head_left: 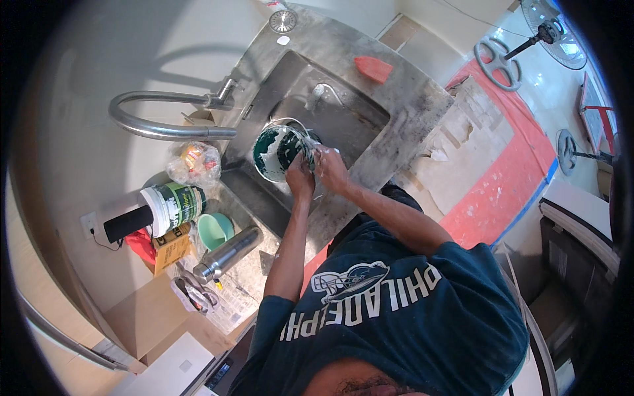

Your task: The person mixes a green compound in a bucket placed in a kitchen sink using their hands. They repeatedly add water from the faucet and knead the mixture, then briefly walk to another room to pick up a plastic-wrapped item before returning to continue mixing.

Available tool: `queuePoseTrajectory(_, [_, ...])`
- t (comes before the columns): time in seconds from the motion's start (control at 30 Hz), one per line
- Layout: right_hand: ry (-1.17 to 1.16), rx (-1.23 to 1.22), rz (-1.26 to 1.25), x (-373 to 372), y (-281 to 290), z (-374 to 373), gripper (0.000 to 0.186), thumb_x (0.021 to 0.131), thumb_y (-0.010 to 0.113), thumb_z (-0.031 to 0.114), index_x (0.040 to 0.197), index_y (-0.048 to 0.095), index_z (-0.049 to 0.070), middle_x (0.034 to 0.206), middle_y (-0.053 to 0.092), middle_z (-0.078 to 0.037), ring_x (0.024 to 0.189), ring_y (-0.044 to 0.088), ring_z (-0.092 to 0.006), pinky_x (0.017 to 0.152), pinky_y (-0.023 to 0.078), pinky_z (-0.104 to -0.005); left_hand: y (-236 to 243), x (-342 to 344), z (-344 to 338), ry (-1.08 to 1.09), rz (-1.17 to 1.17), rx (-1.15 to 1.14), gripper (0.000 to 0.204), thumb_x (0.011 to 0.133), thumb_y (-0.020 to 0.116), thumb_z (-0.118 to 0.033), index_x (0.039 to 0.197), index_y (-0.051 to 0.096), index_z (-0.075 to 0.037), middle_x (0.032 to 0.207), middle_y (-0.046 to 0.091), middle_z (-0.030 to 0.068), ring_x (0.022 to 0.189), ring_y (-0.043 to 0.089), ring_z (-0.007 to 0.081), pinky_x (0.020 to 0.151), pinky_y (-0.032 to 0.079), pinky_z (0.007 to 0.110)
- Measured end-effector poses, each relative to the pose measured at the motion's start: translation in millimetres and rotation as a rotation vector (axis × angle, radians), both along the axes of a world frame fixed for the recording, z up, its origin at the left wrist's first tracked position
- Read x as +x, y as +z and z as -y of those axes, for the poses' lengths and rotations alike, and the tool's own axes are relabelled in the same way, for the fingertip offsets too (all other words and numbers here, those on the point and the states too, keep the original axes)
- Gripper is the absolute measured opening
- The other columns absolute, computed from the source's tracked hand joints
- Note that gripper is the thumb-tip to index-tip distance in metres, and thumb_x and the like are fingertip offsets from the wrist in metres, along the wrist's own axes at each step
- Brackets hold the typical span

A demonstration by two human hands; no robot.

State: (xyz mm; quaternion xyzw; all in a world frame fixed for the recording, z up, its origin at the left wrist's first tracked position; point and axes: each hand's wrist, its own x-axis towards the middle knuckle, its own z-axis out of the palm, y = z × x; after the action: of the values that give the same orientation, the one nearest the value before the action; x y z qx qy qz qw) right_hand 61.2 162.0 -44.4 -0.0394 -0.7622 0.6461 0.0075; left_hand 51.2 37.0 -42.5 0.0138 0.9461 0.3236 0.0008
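A round bucket [266, 153], dark green with white residue smeared on it, stands in the steel sink [356, 135]. Over its right side my two hands come close together. My left hand [301, 178] is closed at the bucket's near right side. Just to the right, my right hand [330, 169] is closed too, with whitish smears on the fingers. Between them are dark and whitish shapes, too small and covered to name. A pale object [316, 99] with a thin white loop lies on the sink floor behind the bucket.
A curved steel faucet [173, 132] reaches in from the left. Beside the sink sit a lying tub [175, 206], a mint bowl [216, 231], a steel bottle [228, 254] and a plastic bag [195, 163]. A red scraper-like piece [374, 68] lies on the stone counter [409, 99].
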Motion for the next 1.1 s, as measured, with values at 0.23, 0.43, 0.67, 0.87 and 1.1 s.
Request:
queuePoseTrajectory(0.23, [-0.021, -0.015, -0.089, 2.2, 8.8, 2.4, 0.036, 0.076, 0.052, -0.004, 0.112, 0.056, -0.004, 0.096, 0.061, -0.03, 0.093, 0.057, -0.0475, 0.077, 0.047, -0.0506, -10.9, 1.4, 6.1, 0.043, -0.049, 0.031, 0.026, 0.088, 0.054, -0.007, 0.109, 0.067, -0.001, 0.095, 0.068, 0.0231, 0.092, 0.066, 0.0399, 0.079, 0.05, 0.044])
queuePoseTrajectory(0.43, [0.047, 0.085, -0.125, -4.4, -11.5, 4.9, 0.031, 0.086, 0.046, -0.001, 0.115, 0.057, -0.002, 0.092, 0.061, -0.029, 0.09, 0.055, -0.0497, 0.076, 0.048, -0.0495, -7.2, -0.2, 1.9, 0.043, -0.054, -0.024, 0.026, 0.088, 0.053, -0.007, 0.109, 0.067, 0.001, 0.095, 0.068, 0.0238, 0.09, 0.066, 0.0393, 0.078, 0.05, 0.045])
queuePoseTrajectory(0.67, [0.168, 0.069, -0.046, -23.3, 13.6, -19.2, 0.036, 0.083, 0.047, -0.003, 0.118, 0.057, 0.0, 0.104, 0.062, -0.027, 0.096, 0.057, -0.0465, 0.08, 0.047, -0.0496, -1.6, -8.0, 2.0, 0.046, -0.026, -0.061, 0.026, 0.088, 0.053, -0.007, 0.11, 0.068, -0.002, 0.095, 0.068, 0.0222, 0.088, 0.066, 0.0395, 0.077, 0.05, 0.046])
queuePoseTrajectory(0.87, [0.14, 0.092, -0.017, -4.4, -3.5, -4.0, 0.038, 0.083, 0.052, 0.0, 0.121, 0.056, 0.001, 0.101, 0.062, -0.026, 0.095, 0.058, -0.0457, 0.078, 0.047, -0.0486, -3.9, -9.6, 2.6, 0.094, 0.016, -0.035, 0.027, 0.088, 0.053, -0.007, 0.11, 0.068, -0.002, 0.097, 0.068, 0.0224, 0.091, 0.066, 0.0385, 0.079, 0.051, 0.045])
queuePoseTrajectory(1.1, [0.195, 0.132, 0.015, -17.3, 8.3, -1.2, 0.047, 0.077, 0.059, -0.001, 0.124, 0.053, -0.001, 0.112, 0.061, -0.025, 0.106, 0.057, -0.0421, 0.092, 0.045, -0.0471, -19.3, -7.6, 14.8, 0.085, 0.003, 0.011, 0.027, 0.089, 0.053, -0.008, 0.11, 0.068, -0.002, 0.099, 0.068, 0.0227, 0.093, 0.066, 0.0389, 0.081, 0.052, 0.044])
